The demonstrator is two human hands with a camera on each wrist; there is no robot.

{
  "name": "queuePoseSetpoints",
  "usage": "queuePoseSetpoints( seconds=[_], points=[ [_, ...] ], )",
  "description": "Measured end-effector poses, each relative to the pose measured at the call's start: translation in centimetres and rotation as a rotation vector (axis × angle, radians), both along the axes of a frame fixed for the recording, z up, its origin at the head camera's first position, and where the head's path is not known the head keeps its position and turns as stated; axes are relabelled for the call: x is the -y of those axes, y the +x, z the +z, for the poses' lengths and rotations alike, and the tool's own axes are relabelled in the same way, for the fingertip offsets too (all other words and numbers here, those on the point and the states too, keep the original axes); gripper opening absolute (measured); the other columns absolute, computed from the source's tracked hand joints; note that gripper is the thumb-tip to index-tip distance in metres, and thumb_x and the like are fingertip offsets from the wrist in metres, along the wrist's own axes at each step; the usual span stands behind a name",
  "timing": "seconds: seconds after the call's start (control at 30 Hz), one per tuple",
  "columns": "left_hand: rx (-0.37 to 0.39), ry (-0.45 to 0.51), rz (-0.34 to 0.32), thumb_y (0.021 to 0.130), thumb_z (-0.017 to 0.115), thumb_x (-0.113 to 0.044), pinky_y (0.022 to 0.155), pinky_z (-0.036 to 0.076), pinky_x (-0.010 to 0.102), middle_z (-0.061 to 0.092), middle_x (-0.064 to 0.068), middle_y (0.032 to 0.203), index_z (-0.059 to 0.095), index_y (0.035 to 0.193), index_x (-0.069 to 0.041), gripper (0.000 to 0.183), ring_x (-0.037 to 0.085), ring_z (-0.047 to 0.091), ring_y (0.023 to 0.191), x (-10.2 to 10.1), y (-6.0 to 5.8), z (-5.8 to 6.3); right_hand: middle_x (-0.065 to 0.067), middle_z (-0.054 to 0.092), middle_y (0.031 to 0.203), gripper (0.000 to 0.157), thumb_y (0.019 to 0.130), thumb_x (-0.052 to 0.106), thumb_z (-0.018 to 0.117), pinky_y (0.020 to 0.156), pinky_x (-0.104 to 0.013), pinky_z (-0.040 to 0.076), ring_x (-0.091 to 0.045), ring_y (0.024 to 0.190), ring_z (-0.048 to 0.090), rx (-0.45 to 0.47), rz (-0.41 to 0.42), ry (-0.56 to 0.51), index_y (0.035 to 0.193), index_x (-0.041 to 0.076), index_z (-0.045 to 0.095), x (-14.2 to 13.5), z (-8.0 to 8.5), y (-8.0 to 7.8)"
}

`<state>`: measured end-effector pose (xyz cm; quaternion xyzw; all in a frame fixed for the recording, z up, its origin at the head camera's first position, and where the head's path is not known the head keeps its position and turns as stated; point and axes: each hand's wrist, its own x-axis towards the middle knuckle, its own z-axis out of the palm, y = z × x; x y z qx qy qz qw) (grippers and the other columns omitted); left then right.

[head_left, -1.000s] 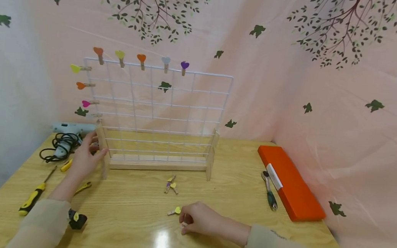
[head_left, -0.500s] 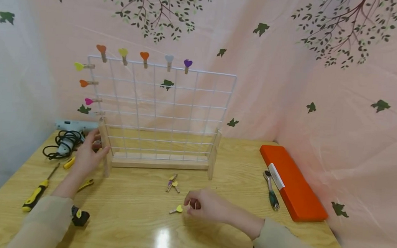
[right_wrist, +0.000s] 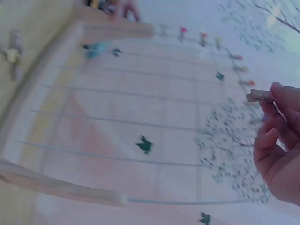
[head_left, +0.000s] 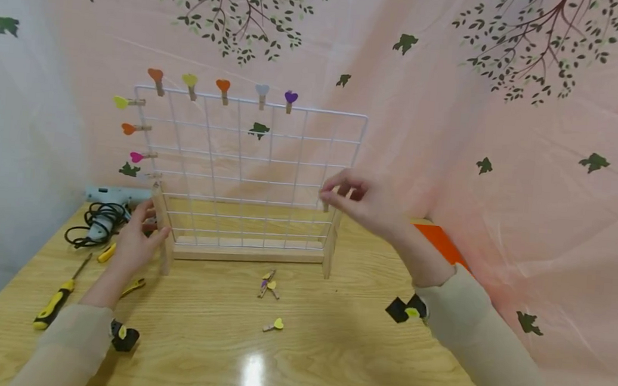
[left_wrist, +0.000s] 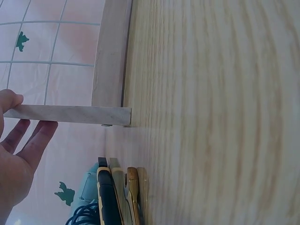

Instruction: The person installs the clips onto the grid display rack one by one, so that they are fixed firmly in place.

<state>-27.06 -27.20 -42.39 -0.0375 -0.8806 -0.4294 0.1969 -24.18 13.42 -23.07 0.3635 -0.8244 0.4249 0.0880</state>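
Note:
My right hand pinches a small wooden clothespin between thumb and fingers, in front of the right side of the white wire grid. Whatever decorates this clothespin is hidden by the fingers. At the grid's left, my left hand grips the upright post of the wooden stand, thumb on one face and fingers on the other. Heart clothespins line the grid's top edge, among them a purple one, and its left edge, among them a pink one.
On the table lie a yellow-heart clothespin and a small pile of clothespins. A screwdriver, a corded glue gun and a wrench lie at left. An orange box is partly behind my right arm.
My right hand has lifted a clothespin off the table and carried it up and away to the grid's right side. The left hand stays on the post.

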Motion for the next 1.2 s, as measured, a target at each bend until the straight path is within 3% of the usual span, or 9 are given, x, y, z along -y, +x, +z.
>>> queuePoseSetpoints(
  seconds=[0.1,0.2,0.37,0.53,0.7,0.8,0.9,1.13,1.2],
  points=[
    [0.012,-0.002,0.0,0.089,0.053,-0.023,0.074,0.045,0.057,0.037,0.027,0.129,0.017,0.142,-0.019,0.063,0.045,0.046,0.103,0.0,0.0,0.0,-0.003,0.06,0.082,0.011,0.084,0.01,0.061,0.048,-0.017,0.034,-0.015,0.064,0.045,-0.105,-0.053,-0.11,0.091,0.002,0.063,0.3,3.4,-0.8],
    [0.013,0.001,-0.007,0.089,0.053,-0.023,0.074,0.045,0.057,0.038,0.027,0.129,0.017,0.142,-0.02,0.064,0.045,0.047,0.103,0.0,-0.1,-0.1,-0.004,0.059,0.083,0.014,0.083,0.009,0.062,0.056,-0.017,0.042,-0.018,0.07,0.048,-0.118,-0.066,-0.251,0.092,-0.001,0.063,0.6,5.5,-2.4],
    [0.025,0.008,-0.016,0.089,0.053,-0.023,0.076,0.044,0.058,0.037,0.027,0.129,0.016,0.142,-0.021,0.064,0.045,0.046,0.104,0.0,-0.1,-0.2,-0.005,0.063,0.09,0.016,0.08,0.013,0.066,0.072,-0.019,0.047,-0.019,0.079,0.053,-0.074,-0.129,-0.419,0.093,0.005,0.067,1.0,7.1,-5.6],
    [0.024,0.009,-0.013,0.089,0.053,-0.023,0.077,0.043,0.058,0.038,0.027,0.13,0.016,0.142,-0.021,0.065,0.044,0.047,0.104,0.0,0.0,-0.2,-0.005,0.066,0.094,0.017,0.076,0.014,0.069,0.071,-0.019,0.048,-0.017,0.081,0.056,-0.045,-0.194,-0.491,0.091,0.006,0.07,1.9,7.7,-7.6],
    [0.007,0.006,-0.011,0.089,0.054,-0.022,0.076,0.044,0.057,0.038,0.027,0.129,0.017,0.142,-0.021,0.065,0.044,0.048,0.103,0.1,-0.1,-0.4,-0.002,0.067,0.086,0.014,0.076,0.012,0.07,0.064,-0.017,0.038,-0.014,0.07,0.047,-0.115,-0.225,-0.436,0.088,0.005,0.072,3.1,8.0,-7.9],
    [0.004,0.007,-0.01,0.089,0.054,-0.023,0.075,0.044,0.057,0.039,0.027,0.129,0.017,0.142,-0.022,0.065,0.043,0.048,0.103,0.1,-0.2,-0.5,-0.001,0.066,0.085,0.014,0.077,0.014,0.069,0.065,-0.02,0.031,-0.016,0.073,0.04,-0.186,-0.251,-0.365,0.087,0.004,0.071,3.6,7.9,-7.7],
    [-0.007,0.01,-0.01,0.088,0.054,-0.022,0.074,0.045,0.057,0.039,0.026,0.129,0.017,0.142,-0.022,0.065,0.043,0.048,0.103,0.2,-0.2,-0.5,-0.003,0.064,0.087,0.016,0.078,0.015,0.068,0.073,-0.02,0.031,-0.017,0.083,0.041,-0.206,-0.282,-0.313,0.088,0.004,0.071,3.8,7.7,-7.4],
    [-0.018,0.007,-0.007,0.089,0.054,-0.021,0.074,0.045,0.057,0.039,0.027,0.128,0.017,0.142,-0.021,0.065,0.044,0.048,0.103,0.3,-0.2,-0.3,0.003,0.062,0.094,0.024,0.078,0.032,0.067,0.081,-0.026,0.031,-0.012,0.093,0.044,-0.226,-0.322,-0.202,0.097,0.018,0.07,3.2,6.8,-9.9],
    [-0.015,0.009,-0.009,0.089,0.054,-0.022,0.074,0.045,0.057,0.039,0.027,0.129,0.017,0.142,-0.022,0.065,0.044,0.048,0.103,0.3,-0.2,-0.3,0.005,0.062,0.098,0.028,0.079,0.034,0.066,0.085,-0.028,0.032,-0.009,0.096,0.045,-0.239,-0.319,-0.182,0.102,0.019,0.068,3.0,6.9,-9.6]
  ],
)
